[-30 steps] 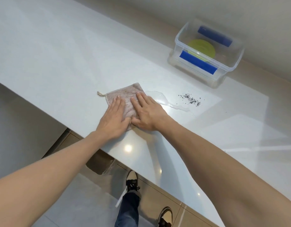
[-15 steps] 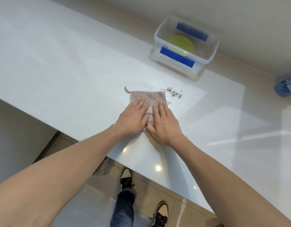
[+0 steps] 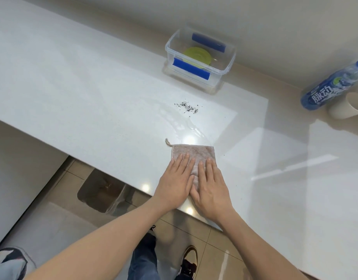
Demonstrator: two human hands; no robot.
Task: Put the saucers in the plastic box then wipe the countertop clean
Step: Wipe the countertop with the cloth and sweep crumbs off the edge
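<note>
A pinkish-brown cloth (image 3: 194, 153) lies flat on the white countertop (image 3: 83, 93), close to its front edge. My left hand (image 3: 177, 181) and my right hand (image 3: 211, 185) press flat on the cloth side by side, fingers extended. Beyond the cloth is a wet smear (image 3: 186, 126), and past it a patch of dark crumbs (image 3: 187, 107). A clear plastic box (image 3: 200, 57) with blue clips stands at the back by the wall, with a green saucer (image 3: 197, 56) inside.
A blue drink bottle (image 3: 331, 87) and a paper cup (image 3: 349, 106) stand at the far right. Below the counter edge are a bin (image 3: 101, 188), tiled floor and my shoes.
Both hands have pulled the cloth back from beside the crumbs toward the front edge, leaving a wet streak. The view has shifted, showing the bottle and cup.
</note>
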